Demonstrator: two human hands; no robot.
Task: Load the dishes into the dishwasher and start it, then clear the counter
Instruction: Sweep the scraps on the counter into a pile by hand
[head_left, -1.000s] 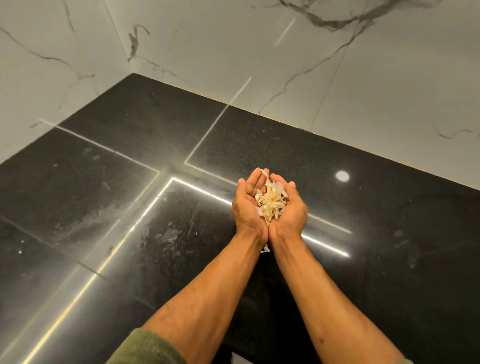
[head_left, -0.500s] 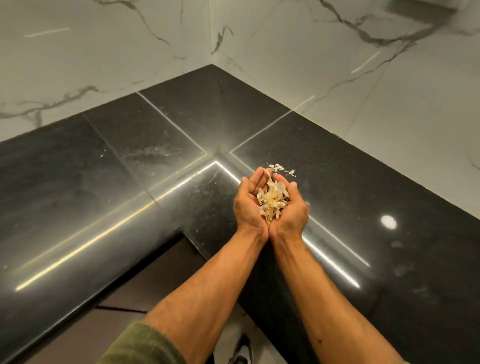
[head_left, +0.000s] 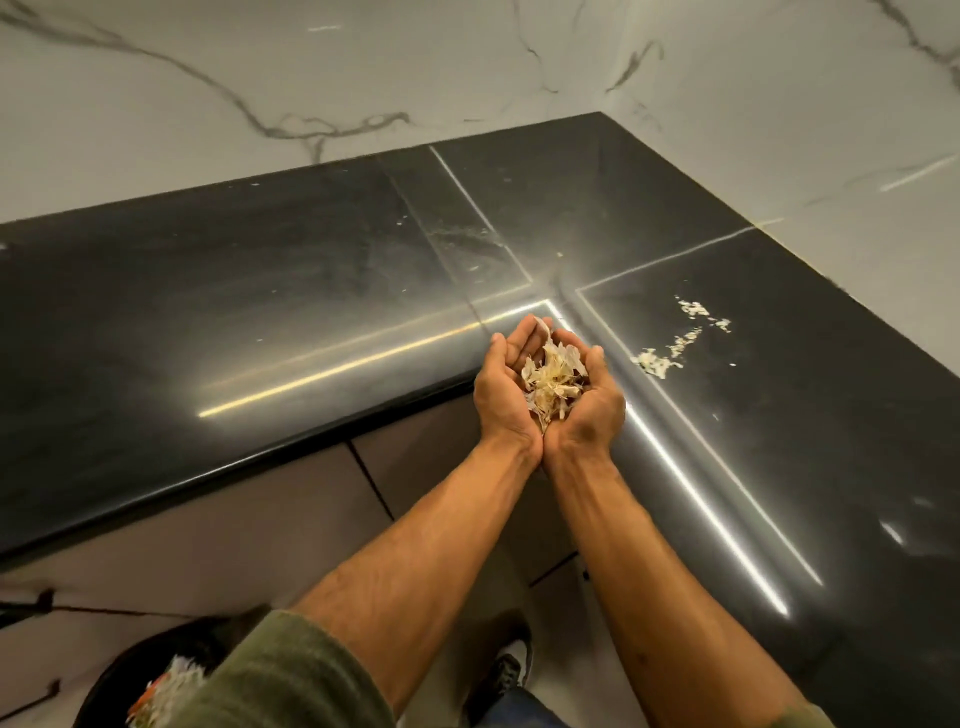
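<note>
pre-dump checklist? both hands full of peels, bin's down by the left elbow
1. Peels cupped between left hand and right hand: ok.
2. Hands sealed at the heels: ok, though one peel pokes out low.
3. Bin in sight: ok, lower left, partly behind the sleeve.
4. Hands over bin: not ok, they are at the counter edge.
5. Room in bin: cannot tell, scraps already inside.
6. Counter cleared: not ok, leftover bits remain right of the hands.
</note>
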